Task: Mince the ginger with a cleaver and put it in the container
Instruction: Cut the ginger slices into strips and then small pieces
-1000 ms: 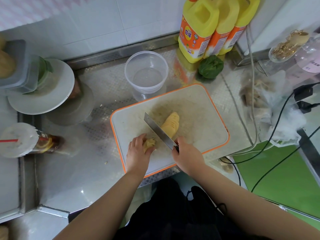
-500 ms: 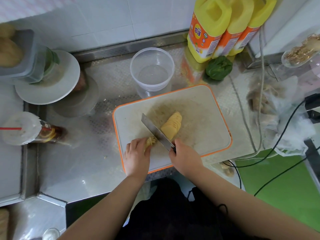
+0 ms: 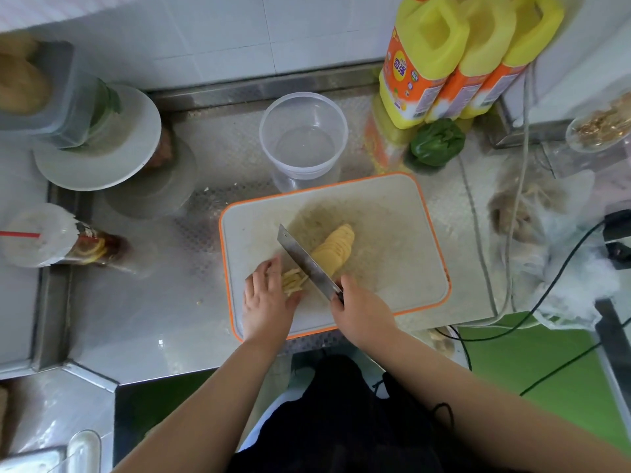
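An orange-rimmed white cutting board (image 3: 392, 268) lies on the steel counter. A row of overlapping yellow ginger slices (image 3: 336, 249) lies on it, and thin ginger strips (image 3: 293, 280) lie just left of the blade. My right hand (image 3: 358, 308) grips the handle of the cleaver (image 3: 304, 259), whose blade runs diagonally between slices and strips. My left hand (image 3: 268, 298) rests on the board, fingers fairly straight, touching the strips. A clear round plastic container (image 3: 304, 138) stands beyond the board with nothing in it.
Three yellow-orange oil jugs (image 3: 454, 56) and a green vegetable (image 3: 437, 141) stand at the back right. White plates (image 3: 102, 141) and a lidded drink cup (image 3: 51, 237) are at the left. Plastic bags (image 3: 546, 227) and black cables (image 3: 546, 295) crowd the right side.
The cleaver has worked along the ginger, and more cut strips now lie by my left hand. Its fingers have straightened and shifted slightly left. The camera moved closer.
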